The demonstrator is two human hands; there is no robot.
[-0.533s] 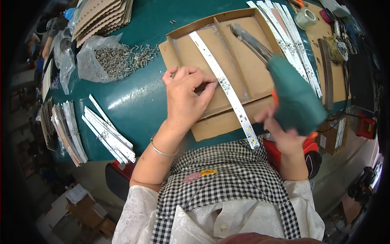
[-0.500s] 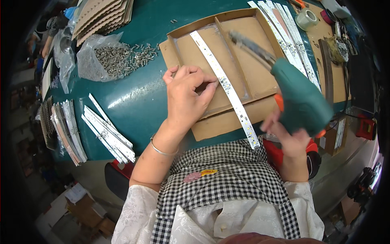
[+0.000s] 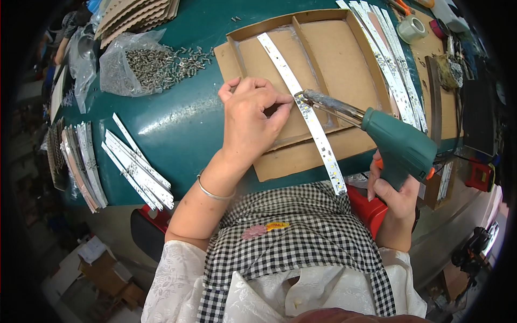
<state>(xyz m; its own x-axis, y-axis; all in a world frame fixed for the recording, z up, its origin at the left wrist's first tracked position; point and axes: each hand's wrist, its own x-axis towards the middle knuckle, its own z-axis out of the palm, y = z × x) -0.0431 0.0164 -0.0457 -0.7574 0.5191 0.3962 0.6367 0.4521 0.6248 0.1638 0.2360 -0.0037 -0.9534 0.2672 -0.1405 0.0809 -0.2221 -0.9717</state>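
Observation:
A long white LED circuit strip (image 3: pixel 322 144) lies slantwise over a shallow cardboard tray (image 3: pixel 274 141), its near end reaching past the table edge. My left hand (image 3: pixel 253 116) is closed in a pinch at the strip's left edge, around its middle. Whatever sits between the thumb and forefinger is too small to make out. In my right hand (image 3: pixel 396 195) is a green soldering gun (image 3: pixel 401 141), gripped by its handle with the fingers near the orange trigger. Its dark tip meets the strip just beside my left fingertips.
Loose small metal screws (image 3: pixel 156 67) spill from a clear plastic bag (image 3: pixel 116 70) at the far left. White strips (image 3: pixel 137 169) are piled on the left, with more strips (image 3: pixel 390 64) beyond the tray's right side. A tape roll (image 3: pixel 411 29) stands at the far right.
The soldering gun has swung down and nearer, bringing its tip from above the tray onto the strip. My right fingers have closed round its handle. My left hand stays almost in place.

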